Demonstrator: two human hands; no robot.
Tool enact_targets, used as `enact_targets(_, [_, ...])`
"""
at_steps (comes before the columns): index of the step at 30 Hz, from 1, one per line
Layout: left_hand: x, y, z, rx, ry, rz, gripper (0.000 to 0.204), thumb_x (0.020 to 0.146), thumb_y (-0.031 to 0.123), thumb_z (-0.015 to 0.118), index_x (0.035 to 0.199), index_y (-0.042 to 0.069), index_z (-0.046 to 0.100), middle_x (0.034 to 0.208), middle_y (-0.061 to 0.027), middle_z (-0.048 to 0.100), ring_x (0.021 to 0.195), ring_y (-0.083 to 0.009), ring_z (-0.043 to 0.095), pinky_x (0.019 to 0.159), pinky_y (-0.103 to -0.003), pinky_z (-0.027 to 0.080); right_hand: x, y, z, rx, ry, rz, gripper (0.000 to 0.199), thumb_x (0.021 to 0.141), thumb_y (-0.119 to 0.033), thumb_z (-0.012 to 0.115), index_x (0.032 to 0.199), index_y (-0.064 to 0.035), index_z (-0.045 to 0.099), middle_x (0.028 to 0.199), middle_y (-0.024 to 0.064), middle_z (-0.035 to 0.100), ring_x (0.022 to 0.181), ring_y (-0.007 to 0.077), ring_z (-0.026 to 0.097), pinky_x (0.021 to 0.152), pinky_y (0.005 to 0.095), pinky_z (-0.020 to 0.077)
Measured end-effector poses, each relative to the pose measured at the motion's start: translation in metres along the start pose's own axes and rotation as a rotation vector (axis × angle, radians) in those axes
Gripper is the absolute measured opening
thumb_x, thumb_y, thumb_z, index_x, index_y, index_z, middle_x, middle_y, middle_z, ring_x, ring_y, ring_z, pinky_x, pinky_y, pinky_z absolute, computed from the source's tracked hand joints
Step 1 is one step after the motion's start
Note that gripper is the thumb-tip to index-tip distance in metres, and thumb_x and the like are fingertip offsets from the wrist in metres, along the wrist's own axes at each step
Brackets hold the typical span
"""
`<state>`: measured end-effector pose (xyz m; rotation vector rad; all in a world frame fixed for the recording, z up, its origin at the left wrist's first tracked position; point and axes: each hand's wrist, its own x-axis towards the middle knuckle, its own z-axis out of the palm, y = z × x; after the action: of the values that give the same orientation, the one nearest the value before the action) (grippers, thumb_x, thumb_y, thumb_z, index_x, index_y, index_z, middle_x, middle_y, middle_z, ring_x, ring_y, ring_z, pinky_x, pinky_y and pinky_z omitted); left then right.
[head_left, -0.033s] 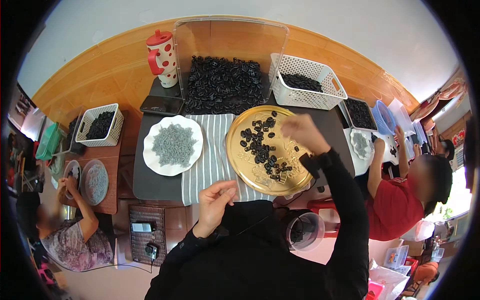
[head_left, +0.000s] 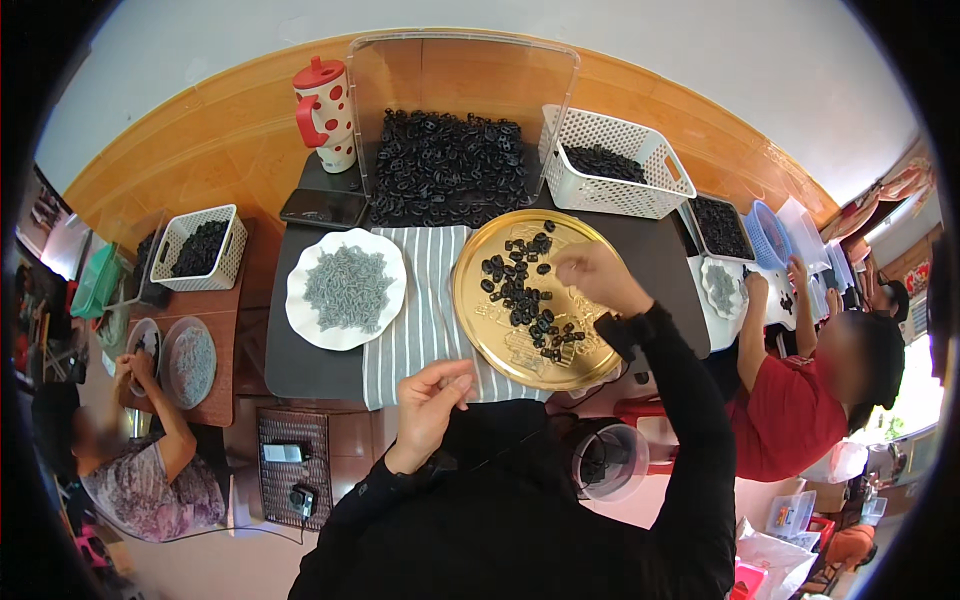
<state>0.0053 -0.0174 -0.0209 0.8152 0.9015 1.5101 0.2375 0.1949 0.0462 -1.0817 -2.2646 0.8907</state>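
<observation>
A dark table (head_left: 300, 360) stands against a curved orange wall, with 2 other people working at side tables left and right. My right hand (head_left: 598, 278) hovers over the gold round tray (head_left: 480, 320), fingers curled together above the scatter of small black parts (head_left: 520, 295); whether they pinch a piece I cannot tell. The parts lie just under and to the left of those fingertips, spread thin, probably so that each can be picked singly. My left hand (head_left: 432, 400) sits at the near table edge, thumb pressed to the fingertips (what it grips, if anything, is too small to see), on the fringe of the striped grey cloth (head_left: 425, 300). Beyond the left fingers, the white plate (head_left: 300, 310) holds a heap of grey parts (head_left: 348, 288), kept apart from the black. Far past the right fingers: a clear bin (head_left: 560, 110) heaped with black pieces and a white lattice basket (head_left: 620, 195), both bulk stock within reach. A red-dotted white mug (head_left: 328, 115) with a red lid and a dark phone (head_left: 322, 208) lie further left.
</observation>
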Motion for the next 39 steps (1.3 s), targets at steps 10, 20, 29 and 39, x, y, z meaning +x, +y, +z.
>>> enact_targets(10, [0.000, 0.000, 0.001, 0.065, -0.045, -0.076, 0.018, 0.088, 0.003, 0.062, 0.105, -0.001, 0.065, 0.087, -0.0068, 0.066, 0.072, -0.0100, 0.062, 0.056, -0.019, 0.046, -0.008, 0.006, 0.037, -0.372, -0.139, 0.006, 0.013, 0.070, -0.001, 0.061, 0.083, -0.0011, 0.061, 0.078, 0.0177, 0.057, 0.074, 0.0344, 0.059, 0.066, 0.0400, 0.0469])
enact_targets(20, [0.004, 0.019, 0.023, -0.272, -0.226, -0.415, 0.019, 0.092, 0.006, 0.056, 0.105, -0.006, 0.064, 0.092, -0.0129, 0.065, 0.074, -0.0171, 0.064, 0.057, -0.023, 0.049, -0.080, -0.085, 0.051, 0.223, -0.086, -0.379, 0.014, 0.071, 0.000, 0.068, 0.083, -0.0060, 0.062, 0.103, 0.0125, 0.056, 0.095, 0.0273, 0.056, 0.079, 0.0314, 0.0454])
enact_targets(29, [0.000, -0.008, 0.016, -0.285, -0.270, -0.397, 0.016, 0.086, -0.001, 0.062, 0.101, -0.005, 0.065, 0.090, -0.0129, 0.066, 0.072, -0.0159, 0.065, 0.058, -0.022, 0.051, -0.117, -0.071, 0.075, 0.171, 0.089, -0.300, 0.018, 0.071, 0.002, 0.068, 0.087, -0.0053, 0.065, 0.099, 0.0125, 0.057, 0.091, 0.0290, 0.058, 0.073, 0.0345, 0.0479])
enact_targets(39, [0.001, -0.005, 0.015, -0.131, -0.145, -0.237, 0.020, 0.085, -0.005, 0.061, 0.105, -0.004, 0.064, 0.090, -0.0109, 0.066, 0.074, -0.0154, 0.064, 0.062, -0.023, 0.052, -0.072, -0.023, 0.056, -0.338, 0.093, -0.034, 0.006, 0.076, -0.007, 0.059, 0.074, -0.0014, 0.060, 0.077, 0.0158, 0.057, 0.071, 0.0361, 0.059, 0.061, 0.0429, 0.0469])
